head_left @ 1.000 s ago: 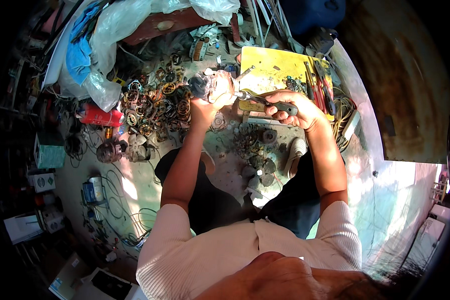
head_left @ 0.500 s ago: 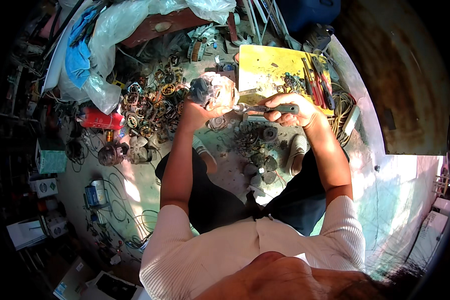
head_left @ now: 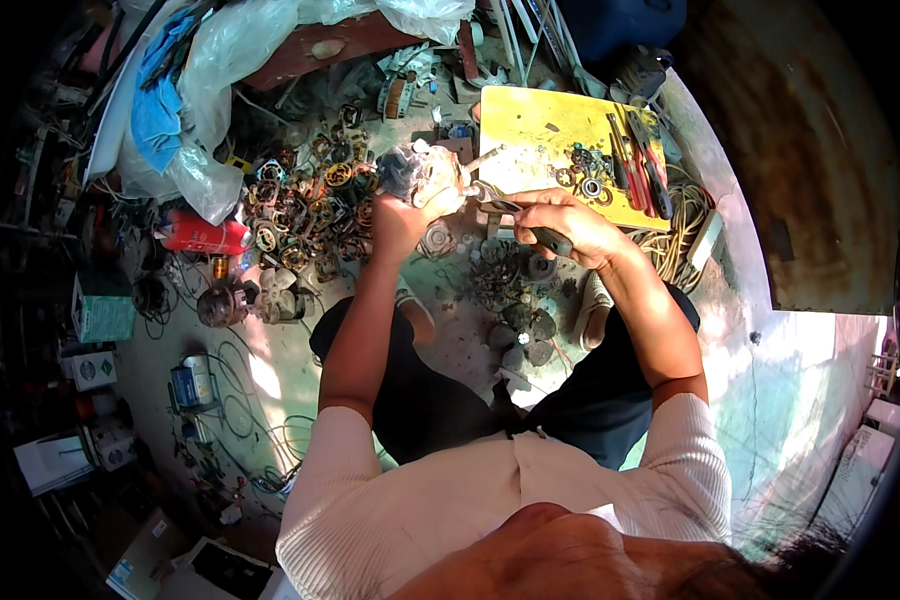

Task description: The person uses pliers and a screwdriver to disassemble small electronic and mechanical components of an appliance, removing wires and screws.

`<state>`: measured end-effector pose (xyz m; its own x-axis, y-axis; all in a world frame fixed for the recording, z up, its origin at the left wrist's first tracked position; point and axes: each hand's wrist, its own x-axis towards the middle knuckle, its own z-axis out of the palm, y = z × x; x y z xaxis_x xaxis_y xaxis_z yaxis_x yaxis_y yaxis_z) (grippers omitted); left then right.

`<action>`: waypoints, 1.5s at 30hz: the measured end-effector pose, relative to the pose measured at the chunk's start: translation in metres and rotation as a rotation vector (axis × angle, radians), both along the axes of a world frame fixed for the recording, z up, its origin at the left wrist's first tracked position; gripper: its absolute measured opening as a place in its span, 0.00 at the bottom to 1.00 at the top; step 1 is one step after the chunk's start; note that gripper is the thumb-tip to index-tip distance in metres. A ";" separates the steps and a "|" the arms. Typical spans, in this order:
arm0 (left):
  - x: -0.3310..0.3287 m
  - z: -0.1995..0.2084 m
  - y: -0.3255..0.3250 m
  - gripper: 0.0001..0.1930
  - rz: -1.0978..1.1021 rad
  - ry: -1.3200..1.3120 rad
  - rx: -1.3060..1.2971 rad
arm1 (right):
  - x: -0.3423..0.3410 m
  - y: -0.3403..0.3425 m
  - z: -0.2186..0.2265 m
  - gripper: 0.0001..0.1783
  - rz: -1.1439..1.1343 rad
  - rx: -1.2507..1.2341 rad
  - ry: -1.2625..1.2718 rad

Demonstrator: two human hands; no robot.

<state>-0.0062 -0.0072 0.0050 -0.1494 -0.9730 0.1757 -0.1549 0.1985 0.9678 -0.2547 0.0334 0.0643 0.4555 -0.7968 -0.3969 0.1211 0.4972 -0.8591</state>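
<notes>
My left hand [head_left: 402,212] is closed around a round, grey electric motor [head_left: 415,172], holding it up off the floor. A shaft sticks out of the motor on its right side. In my right hand [head_left: 580,228] is a ratchet wrench [head_left: 548,240] with a dark handle, my fingers wrapped round its grip. The wrench's metal head meets the motor's right side, close to my left fingertips; the exact contact is too small to make out.
A yellow board [head_left: 530,125] beyond my right hand bears red-handled pliers [head_left: 646,180] and small ring parts [head_left: 592,187]. Heaped motor parts [head_left: 315,215] lie left, beside a red bottle [head_left: 205,235]. More dark parts [head_left: 525,320] lie between my feet. Coiled cable [head_left: 685,225] rests right.
The wrench handle has swung down toward me, from nearly level to slanting, with my right hand turning along. The motor has tilted a little in my left hand.
</notes>
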 end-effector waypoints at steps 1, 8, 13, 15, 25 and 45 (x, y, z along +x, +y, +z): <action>-0.004 -0.004 -0.001 0.19 0.048 0.076 0.024 | 0.000 -0.002 0.002 0.26 0.011 0.019 -0.016; -0.019 -0.016 -0.004 0.18 0.136 0.343 0.040 | 0.010 -0.001 -0.006 0.24 0.064 -0.183 0.035; -0.025 -0.010 -0.003 0.16 0.158 0.365 0.013 | 0.021 0.012 -0.012 0.21 0.016 -0.210 0.070; -0.028 -0.007 -0.001 0.14 0.176 0.394 0.024 | 0.029 0.016 -0.015 0.22 -0.017 -0.258 0.075; -0.031 -0.020 -0.011 0.23 0.164 0.588 0.133 | 0.047 0.016 -0.015 0.31 -0.172 -0.407 0.085; -0.032 -0.044 -0.002 0.52 0.012 0.098 0.682 | -0.017 0.000 0.001 0.13 -0.073 -0.404 0.543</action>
<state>-0.0386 -0.0091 -0.0393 -0.1522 -0.8724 -0.4646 -0.0588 -0.4612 0.8853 -0.2714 0.0331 0.0649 0.2154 -0.9516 -0.2194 -0.3589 0.1318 -0.9240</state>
